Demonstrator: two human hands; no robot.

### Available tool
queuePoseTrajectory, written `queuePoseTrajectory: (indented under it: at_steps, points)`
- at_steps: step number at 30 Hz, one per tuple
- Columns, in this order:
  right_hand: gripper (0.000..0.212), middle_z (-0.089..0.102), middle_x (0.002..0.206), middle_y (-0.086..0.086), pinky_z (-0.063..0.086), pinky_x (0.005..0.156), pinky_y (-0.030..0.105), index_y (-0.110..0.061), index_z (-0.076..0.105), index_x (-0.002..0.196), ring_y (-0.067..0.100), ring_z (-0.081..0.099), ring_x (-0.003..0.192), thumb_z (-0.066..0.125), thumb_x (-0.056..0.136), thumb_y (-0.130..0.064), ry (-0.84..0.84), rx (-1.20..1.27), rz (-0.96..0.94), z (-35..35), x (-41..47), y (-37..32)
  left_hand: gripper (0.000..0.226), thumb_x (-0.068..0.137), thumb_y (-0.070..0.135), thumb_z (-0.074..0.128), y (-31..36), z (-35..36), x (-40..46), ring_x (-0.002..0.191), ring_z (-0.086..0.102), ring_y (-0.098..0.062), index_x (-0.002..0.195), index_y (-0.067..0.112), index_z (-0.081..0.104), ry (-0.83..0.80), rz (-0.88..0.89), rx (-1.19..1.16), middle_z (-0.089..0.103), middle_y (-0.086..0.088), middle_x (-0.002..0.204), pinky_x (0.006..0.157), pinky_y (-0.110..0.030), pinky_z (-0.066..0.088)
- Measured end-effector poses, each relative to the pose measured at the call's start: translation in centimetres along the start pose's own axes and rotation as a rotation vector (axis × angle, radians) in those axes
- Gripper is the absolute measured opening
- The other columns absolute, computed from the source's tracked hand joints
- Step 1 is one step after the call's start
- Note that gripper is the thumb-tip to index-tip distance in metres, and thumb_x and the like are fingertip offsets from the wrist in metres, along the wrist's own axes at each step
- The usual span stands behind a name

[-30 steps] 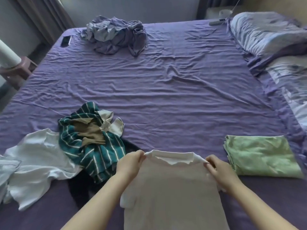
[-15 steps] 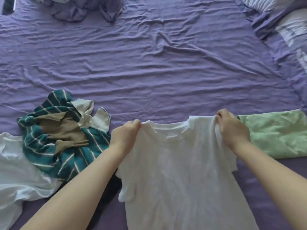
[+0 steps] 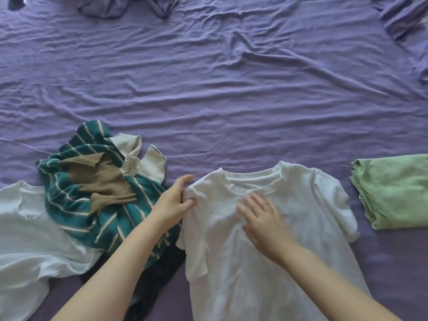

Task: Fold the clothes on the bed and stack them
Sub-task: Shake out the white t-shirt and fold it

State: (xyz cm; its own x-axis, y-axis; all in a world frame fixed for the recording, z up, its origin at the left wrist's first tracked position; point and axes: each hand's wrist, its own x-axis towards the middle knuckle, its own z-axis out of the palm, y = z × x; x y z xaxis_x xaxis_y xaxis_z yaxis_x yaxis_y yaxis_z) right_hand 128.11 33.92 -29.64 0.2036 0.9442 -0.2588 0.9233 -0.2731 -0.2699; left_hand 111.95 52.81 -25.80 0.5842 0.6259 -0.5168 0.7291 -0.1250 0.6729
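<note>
Under your hands, a white tee [image 3: 266, 262] lies spread flat on the purple sheet [image 3: 220, 89], neck hole away from you. Your right hand [image 3: 261, 218] rests on its chest just below the collar, palm down, fingers straight and spread. Your left hand [image 3: 173, 200] pinches the tee's shoulder edge between thumb and curled fingers. The two hands are near each other but apart. Just left of your left hand sits a crumpled pile: a teal striped top [image 3: 76, 205] with a brown piece [image 3: 102, 181] lying on it, and dark fabric [image 3: 157, 279] showing beneath your left forearm. Further left lies an unfolded white garment [image 3: 25, 239]. Well to the right of your right hand, a folded green cloth [image 3: 393, 191] rests clear of the tee's sleeve.
</note>
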Motion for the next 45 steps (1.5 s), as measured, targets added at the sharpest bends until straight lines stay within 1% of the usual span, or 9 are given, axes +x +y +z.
queuePoseTrajectory:
  at_steps: [8,14,19,23,29,33,36,40,45]
  points:
    - [0.061,-0.016,0.156,0.001,0.000,0.110,0.059,-0.037,0.001,0.147,0.031,-0.020,0.141,0.031,0.096,-0.051,-0.297,-0.076,0.054,0.2,2.2,-2.4,0.096,0.072,0.045,0.074,-0.8,-1.5,-0.9,0.081,0.062,-0.010,0.147,0.035,0.014,-0.192,-0.074,0.170,0.067,0.001,0.088,0.081,-0.038,0.051]
    - [0.063,-0.012,0.157,0.002,0.000,0.110,0.059,-0.036,0.004,0.147,0.031,-0.019,0.141,0.031,0.094,-0.056,-0.277,-0.057,0.109,-0.2,2.6,-3.4,0.022,0.078,0.030,0.070,-2.5,-2.2,-3.2,0.081,0.057,-0.009,0.094,0.025,0.058,-0.141,-0.009,0.132,0.060,0.009,0.089,0.071,-0.026,0.049]
    - [0.065,0.036,0.148,0.014,0.034,0.100,0.064,-0.031,0.040,0.138,0.037,0.027,0.138,0.022,0.083,-0.062,-0.212,-0.052,0.108,-0.3,2.8,-4.8,0.040,0.092,0.024,0.057,-1.6,-2.5,-4.2,0.088,0.055,-0.007,0.126,0.041,0.044,-0.007,0.102,-0.090,0.052,0.016,0.092,0.078,-0.023,0.043]
    - [0.086,-0.003,0.158,0.006,0.000,0.111,0.057,-0.037,0.007,0.147,0.030,-0.014,0.143,-0.006,0.068,-0.068,-0.215,-0.032,0.083,1.4,2.5,-5.3,0.069,0.089,0.029,0.062,-2.1,-2.5,-4.1,0.100,0.055,-0.011,0.145,0.039,0.023,0.027,0.040,0.041,0.053,0.008,0.098,0.087,-0.028,0.044]
    - [0.066,0.032,0.150,0.011,0.020,0.103,0.056,-0.032,0.028,0.144,0.033,0.016,0.139,0.011,0.090,-0.066,-0.023,-0.090,-0.077,2.2,2.8,-7.0,0.064,0.078,0.034,0.070,-4.5,-3.4,-4.8,0.085,0.055,-0.014,0.135,0.029,0.043,0.122,-0.139,0.207,0.055,0.006,0.084,0.079,-0.034,0.046]
    - [0.069,0.039,0.146,0.011,0.016,0.101,0.059,-0.033,0.035,0.140,0.033,0.021,0.137,0.029,0.080,-0.067,-0.061,-0.152,-0.187,3.8,3.9,-8.7,0.033,0.079,0.022,0.060,-5.4,-1.2,-5.9,0.097,0.052,-0.022,0.111,0.016,0.065,0.569,0.279,0.509,0.060,-0.002,0.099,0.083,-0.038,0.044]
    - [0.071,0.045,0.142,0.011,0.015,0.101,0.061,-0.029,0.037,0.138,0.033,0.024,0.135,0.028,0.079,-0.068,-0.072,-0.172,-0.172,4.8,4.7,-8.5,0.028,0.083,0.024,0.056,-5.6,1.9,-6.8,0.111,0.057,-0.023,0.107,0.014,0.068,0.455,0.571,0.625,0.066,-0.003,0.110,0.098,-0.038,0.038]
    - [0.076,0.040,0.145,0.011,0.015,0.103,0.059,-0.027,0.033,0.141,0.032,0.021,0.137,0.023,0.081,-0.072,-0.089,-0.189,-0.178,4.3,3.4,-5.8,0.087,0.079,0.073,0.037,-8.7,3.4,-6.9,0.140,0.029,-0.028,0.145,0.017,0.035,0.138,0.197,0.866,0.032,-0.007,0.152,0.110,-0.052,0.013]
    - [0.074,0.037,0.147,0.012,0.007,0.108,0.054,-0.029,0.032,0.141,0.024,-0.006,0.145,0.008,0.086,-0.071,-0.115,-0.231,-0.043,3.3,-0.3,0.6,0.110,0.071,0.086,0.033,-8.8,2.3,-5.6,0.142,-0.023,-0.022,0.142,0.030,-0.029,-0.010,0.059,0.896,-0.028,-0.002,0.152,0.113,-0.051,-0.016]
